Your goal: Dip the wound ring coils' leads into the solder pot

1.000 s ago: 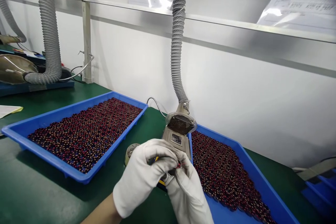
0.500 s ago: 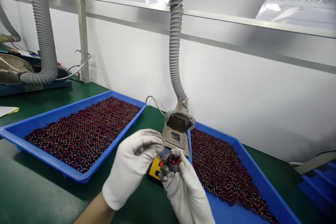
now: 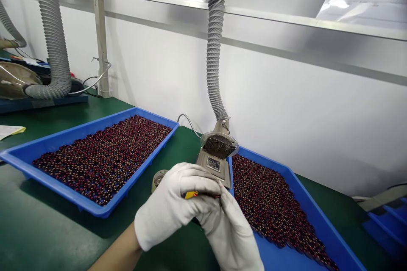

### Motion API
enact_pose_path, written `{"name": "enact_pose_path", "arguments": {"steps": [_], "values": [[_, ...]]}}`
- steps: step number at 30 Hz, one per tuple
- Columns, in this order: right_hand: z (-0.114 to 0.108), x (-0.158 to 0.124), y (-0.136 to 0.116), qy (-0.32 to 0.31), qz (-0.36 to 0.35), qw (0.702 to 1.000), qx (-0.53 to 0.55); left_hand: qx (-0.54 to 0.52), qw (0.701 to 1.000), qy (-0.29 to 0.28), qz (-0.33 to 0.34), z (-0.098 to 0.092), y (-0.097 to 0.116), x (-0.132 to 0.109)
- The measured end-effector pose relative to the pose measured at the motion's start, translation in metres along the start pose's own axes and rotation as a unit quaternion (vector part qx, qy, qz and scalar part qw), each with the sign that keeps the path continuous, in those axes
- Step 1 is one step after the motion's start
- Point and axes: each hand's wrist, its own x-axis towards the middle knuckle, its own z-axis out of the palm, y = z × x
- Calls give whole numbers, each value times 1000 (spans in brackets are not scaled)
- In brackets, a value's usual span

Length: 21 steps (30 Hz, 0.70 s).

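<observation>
Both my gloved hands meet in front of the small metal hood, around a small dark ring-shaped part (image 3: pixel 217 196) with red inside. Only a sliver of the ring shows now; the fingers cover the rest. My right hand (image 3: pixel 230 224) is closed on it from the right and below. My left hand (image 3: pixel 178 199) reaches over from the left, its fingers curled across the top of the ring; their exact contact is hidden. Behind the left fingers a yellow device (image 3: pixel 191 194) with a red display peeks through.
A blue tray (image 3: pixel 104 211) full of similar rings lies left, another blue tray (image 3: pixel 305 203) of them right. The metal fume hood (image 3: pixel 219 144) stands between, under a grey hose (image 3: pixel 216 51). A round container (image 3: pixel 157 178) sits behind my left hand.
My left hand has moved right and closed over the ring in my right hand, which was in plain sight before. The round container behind my left hand has come into view.
</observation>
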Motion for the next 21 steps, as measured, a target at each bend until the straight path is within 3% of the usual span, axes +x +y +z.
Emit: {"name": "enact_pose_path", "arguments": {"steps": [5, 7, 8, 11, 13, 17, 21], "values": [[-1, -2, -5, -28, -4, 999, -35, -196, 967, 123, -104, -1, 0, -3], [-3, -2, -8, -44, -1, 998, -39, -216, 955, 157, -131, -6, 3, -4], [-4, -2, -10, -52, 4, 998, -39, -206, 956, 145, -149, -9, 6, -3], [-5, -2, -11, -63, 6, 998, -27, -150, 967, 25, -206, -11, 12, 1], [-3, -2, -10, -66, 4, 998, -20, -144, 966, -2, -213, -7, 14, 3], [-2, -4, -9, -74, 1, 997, -34, -174, 965, 50, -190, -3, 13, -1], [-4, -4, -12, -80, 9, 995, -53, -196, 953, 151, -175, -16, 13, -8]]}}
